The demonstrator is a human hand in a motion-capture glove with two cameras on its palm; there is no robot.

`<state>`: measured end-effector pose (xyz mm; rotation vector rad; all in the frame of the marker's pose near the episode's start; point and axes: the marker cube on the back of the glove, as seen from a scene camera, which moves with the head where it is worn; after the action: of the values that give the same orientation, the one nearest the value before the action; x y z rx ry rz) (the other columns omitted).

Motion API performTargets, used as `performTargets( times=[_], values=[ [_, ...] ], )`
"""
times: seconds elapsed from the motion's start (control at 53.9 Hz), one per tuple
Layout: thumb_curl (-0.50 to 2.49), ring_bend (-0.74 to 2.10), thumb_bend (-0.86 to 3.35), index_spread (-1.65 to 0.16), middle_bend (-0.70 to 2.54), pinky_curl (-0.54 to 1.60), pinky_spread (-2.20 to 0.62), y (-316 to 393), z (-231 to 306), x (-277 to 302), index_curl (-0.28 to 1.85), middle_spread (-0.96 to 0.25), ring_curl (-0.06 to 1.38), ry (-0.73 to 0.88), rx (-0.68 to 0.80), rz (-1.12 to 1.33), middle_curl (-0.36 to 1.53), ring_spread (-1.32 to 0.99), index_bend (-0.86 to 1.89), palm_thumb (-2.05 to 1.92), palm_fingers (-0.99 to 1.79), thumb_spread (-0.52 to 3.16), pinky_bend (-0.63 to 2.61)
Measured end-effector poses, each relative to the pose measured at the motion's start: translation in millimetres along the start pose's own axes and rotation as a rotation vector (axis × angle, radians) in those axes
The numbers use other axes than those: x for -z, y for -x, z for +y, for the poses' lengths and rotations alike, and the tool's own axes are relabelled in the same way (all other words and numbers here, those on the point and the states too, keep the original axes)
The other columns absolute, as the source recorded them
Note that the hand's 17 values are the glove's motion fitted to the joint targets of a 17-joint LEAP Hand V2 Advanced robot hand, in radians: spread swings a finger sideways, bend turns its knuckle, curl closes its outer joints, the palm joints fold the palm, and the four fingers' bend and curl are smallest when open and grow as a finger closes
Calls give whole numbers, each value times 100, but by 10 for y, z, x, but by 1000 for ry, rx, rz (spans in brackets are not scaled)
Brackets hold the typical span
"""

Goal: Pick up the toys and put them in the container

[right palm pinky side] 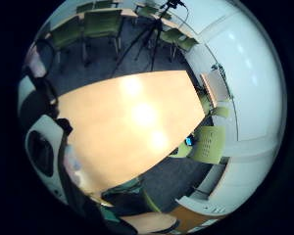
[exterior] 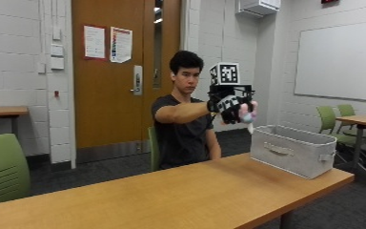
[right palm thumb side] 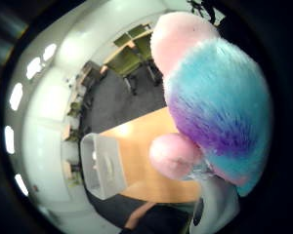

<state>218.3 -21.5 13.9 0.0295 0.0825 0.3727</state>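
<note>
My gloved right hand (exterior: 228, 106) is raised well above the wooden table (exterior: 189, 195), gripping a fluffy plush toy (exterior: 247, 112) in pink, blue and purple. The toy (right palm thumb side: 210, 92) fills much of the thumb side palm view, close to the palm. A grey fabric container (exterior: 292, 150) with a handle stands on the table's right end, lower than the hand and to its right. The container (right palm thumb side: 103, 166) looks empty in the thumb side palm view. The little finger side palm view shows only the bare table top (right palm pinky side: 132, 122).
Green chairs (exterior: 2, 167) stand at the left and at the far right (exterior: 335, 125) by another table (exterior: 364, 119). A camera tripod (right palm pinky side: 149, 34) stands on the carpet beyond the table. A brown door is behind the person.
</note>
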Motion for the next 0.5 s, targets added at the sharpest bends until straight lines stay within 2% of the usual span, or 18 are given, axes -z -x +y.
performTargets(
  times=[0.185,0.501],
  values=[
    [84,112,22,-40,62,38,-48,949,168,401,-2,-48,53,-52,44,-58,85,-44,10,70,100,75,92],
    [94,115,20,-40,65,39,-48,2470,733,785,-2,-49,53,-73,253,-92,88,-44,8,68,100,74,92]
  ],
)
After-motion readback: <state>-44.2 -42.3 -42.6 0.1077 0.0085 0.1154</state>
